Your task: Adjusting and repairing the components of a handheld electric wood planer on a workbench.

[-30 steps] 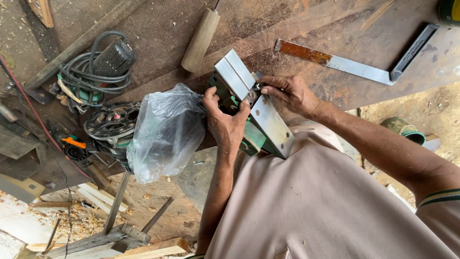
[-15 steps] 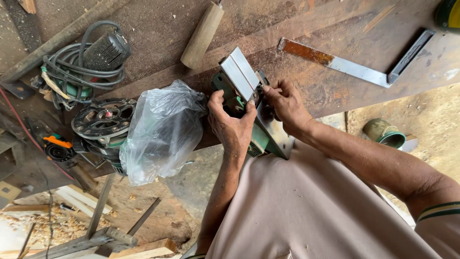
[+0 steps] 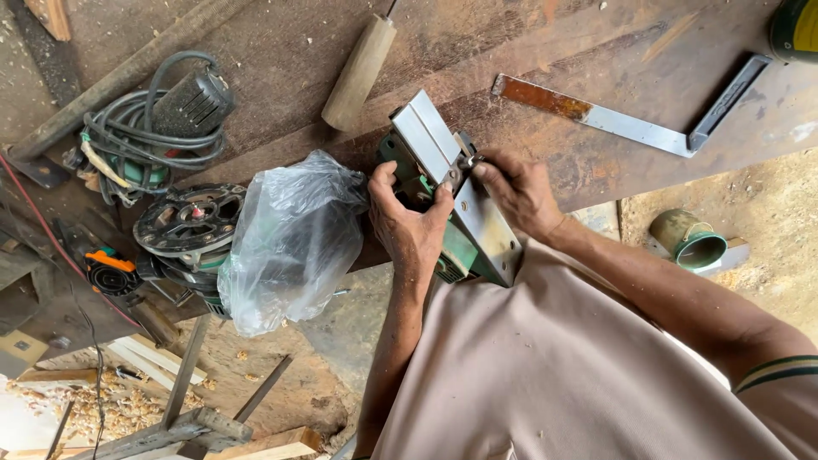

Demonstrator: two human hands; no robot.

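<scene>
Rough, rust-brown wooden tabletop (image 3: 281,51) fills the upper part of the head view, with bare sandy ground and wood shavings below its edge. At that edge lies a green electric hand planer with a bright metal sole plate (image 3: 452,200), turned on its side so the sole faces up and toward the camera. A crumpled clear plastic bag (image 3: 294,238) hangs at its left side, apparently as a dust catcher.

The left hand (image 3: 409,226) wraps the green body, its grip closed firmly around the housing with the thumb up near the sole. The right hand (image 3: 520,194) sits at the gap between the two sole sections; its fingertips are pressed together on a small metal part at the blade drum, which is too small to identify.

As a judgement, the work on the blade area looks under way rather than finished: the tool is still upturned and steadied, and nothing shows the part freed or tightened.

The planer's long axis runs diagonally, from upper left on the tabletop down to lower right, where its end overhangs the edge close to the person's beige shirt (image 3: 554,375).

Nearby rest a pale wooden handle (image 3: 358,72), a steel try square with a rusty blade (image 3: 630,123), a black router base (image 3: 187,223), a corded power tool with coiled grey cable (image 3: 158,119), and a green tin cup (image 3: 688,238) on the ground.
</scene>
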